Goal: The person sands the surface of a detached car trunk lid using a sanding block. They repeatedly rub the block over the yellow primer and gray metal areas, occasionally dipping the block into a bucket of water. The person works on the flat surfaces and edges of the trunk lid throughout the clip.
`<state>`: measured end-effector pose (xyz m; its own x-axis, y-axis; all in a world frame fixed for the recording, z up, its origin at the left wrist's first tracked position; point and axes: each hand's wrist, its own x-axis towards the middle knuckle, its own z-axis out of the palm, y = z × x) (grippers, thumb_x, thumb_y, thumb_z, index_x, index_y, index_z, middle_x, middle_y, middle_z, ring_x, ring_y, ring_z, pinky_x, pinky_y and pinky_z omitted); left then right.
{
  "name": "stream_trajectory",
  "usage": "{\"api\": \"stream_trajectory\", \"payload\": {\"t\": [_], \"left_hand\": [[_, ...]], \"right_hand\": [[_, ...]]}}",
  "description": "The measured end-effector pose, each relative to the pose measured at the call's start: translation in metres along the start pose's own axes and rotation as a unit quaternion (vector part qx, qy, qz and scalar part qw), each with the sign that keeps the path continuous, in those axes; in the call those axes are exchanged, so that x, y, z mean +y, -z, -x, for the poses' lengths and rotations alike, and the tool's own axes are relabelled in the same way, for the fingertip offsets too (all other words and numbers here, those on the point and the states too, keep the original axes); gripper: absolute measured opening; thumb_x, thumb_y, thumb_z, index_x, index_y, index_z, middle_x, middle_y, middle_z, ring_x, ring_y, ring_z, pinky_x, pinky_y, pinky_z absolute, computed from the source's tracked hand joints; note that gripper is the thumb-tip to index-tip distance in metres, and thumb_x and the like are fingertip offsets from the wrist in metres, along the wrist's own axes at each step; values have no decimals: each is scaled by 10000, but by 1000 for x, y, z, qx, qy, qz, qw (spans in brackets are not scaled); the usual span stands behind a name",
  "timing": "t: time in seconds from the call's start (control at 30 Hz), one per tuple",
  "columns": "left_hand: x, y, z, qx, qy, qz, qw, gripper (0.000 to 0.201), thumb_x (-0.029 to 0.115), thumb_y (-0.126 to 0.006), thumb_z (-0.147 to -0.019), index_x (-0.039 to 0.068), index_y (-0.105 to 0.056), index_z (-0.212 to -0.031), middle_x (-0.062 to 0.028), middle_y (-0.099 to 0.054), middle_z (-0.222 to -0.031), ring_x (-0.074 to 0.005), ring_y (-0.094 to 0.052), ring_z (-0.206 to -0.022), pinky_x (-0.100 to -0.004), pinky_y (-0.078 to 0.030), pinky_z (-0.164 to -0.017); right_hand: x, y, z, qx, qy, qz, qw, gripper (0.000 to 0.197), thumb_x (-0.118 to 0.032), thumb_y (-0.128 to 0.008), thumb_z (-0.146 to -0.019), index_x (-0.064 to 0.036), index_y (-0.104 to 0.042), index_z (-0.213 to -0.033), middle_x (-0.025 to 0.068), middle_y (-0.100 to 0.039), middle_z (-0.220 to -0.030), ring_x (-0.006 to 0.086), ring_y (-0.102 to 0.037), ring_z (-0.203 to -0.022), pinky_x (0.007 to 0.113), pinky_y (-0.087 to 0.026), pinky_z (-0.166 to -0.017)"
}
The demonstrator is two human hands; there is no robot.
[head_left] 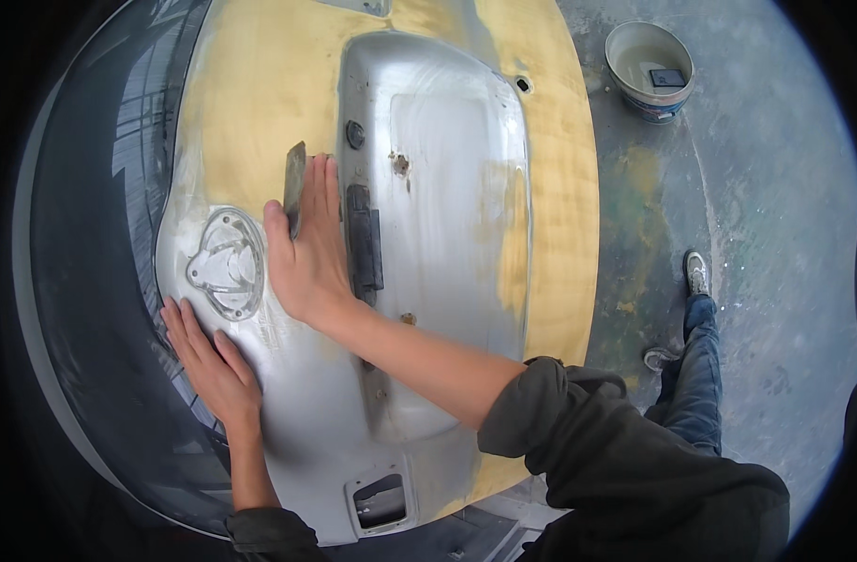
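A car's tailgate (269, 103) lies before me, part yellow and part bare grey. My right hand (311, 258) is pressed on its yellow area, thumb to one side and fingers to the other of a worn, dark grey-brown strip that looks like folded sandpaper (295, 183). Part of the strip is hidden under the hand. My left hand (213, 370) rests flat with fingers stretched on the grey metal, beside the dark rear window (91, 309). Between the hands sits a rounded emblem recess (230, 267) with small holes.
The recessed number-plate panel (447, 225) carries a black handle piece (365, 244) and rusty spots. A square opening (381, 501) is near the bottom. On the grey floor stands a white bucket (625, 56) with a dark block (667, 78) inside. My shoe (696, 273) is right of the car.
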<state>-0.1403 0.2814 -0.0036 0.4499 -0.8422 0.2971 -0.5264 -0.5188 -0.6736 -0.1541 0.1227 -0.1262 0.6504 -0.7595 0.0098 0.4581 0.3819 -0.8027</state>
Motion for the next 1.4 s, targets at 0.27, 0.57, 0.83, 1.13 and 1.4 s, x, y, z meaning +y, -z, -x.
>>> {"api": "stream_trajectory", "payload": {"t": [0.27, 0.57, 0.83, 1.13, 1.4], "left_hand": [[4, 6, -1, -35, 23, 6, 999, 552, 131, -432, -1078, -83, -369, -1583, -288, -319, -1682, -481, -277, -1573, -582, -236, -1275], [3, 6, 0, -48, 44, 33, 997, 579, 136, -466, -1052, -87, -374, -1578, -326, -339, -1658, -526, -304, -1549, -611, -251, -1260], [1, 16, 0, -63, 75, 50, 994, 602, 123, -548, -1001, -59, -423, -1562, -303, -378, -1652, -490, -346, -1547, -601, -291, -1254], [7, 17, -5, -61, 110, 84, 989, 588, 136, -556, -984, -18, -474, -1545, -262, -406, -1651, -446, -373, -1545, -566, -295, -1266], [7, 18, -5, -46, 120, 80, 988, 596, 166, -611, -956, 23, -519, -1528, -225, -443, -1640, -399, -398, -1544, -532, -328, -1255]], "right_hand": [[23, -3, 40, -58, 78, 208, 973, 818, -346, -483, -1095, 201, -141, -1599, 385, -7, -1715, 508, 36, -1618, 558, -70, -1310], [34, 38, -204, -51, 219, 410, 884, 971, -600, -475, -1051, 153, -225, -1610, 324, -157, -1726, 438, -84, -1633, 533, -80, -1326], [36, 61, -28, -358, 346, 399, 770, 792, -179, -631, -876, 145, -357, -1545, 344, -265, -1685, 486, -237, -1593, 599, -176, -1294], [-29, -8, -119, -335, 428, 409, 733, 783, -141, -622, -837, 106, -415, -1551, 272, -332, -1688, 421, -266, -1602, 531, -194, -1304], [-37, 10, -168, -465, 495, 319, 661, 886, -175, -735, -798, -22, -390, -1599, 176, -366, -1694, 326, -320, -1593, 471, -228, -1314]]}}
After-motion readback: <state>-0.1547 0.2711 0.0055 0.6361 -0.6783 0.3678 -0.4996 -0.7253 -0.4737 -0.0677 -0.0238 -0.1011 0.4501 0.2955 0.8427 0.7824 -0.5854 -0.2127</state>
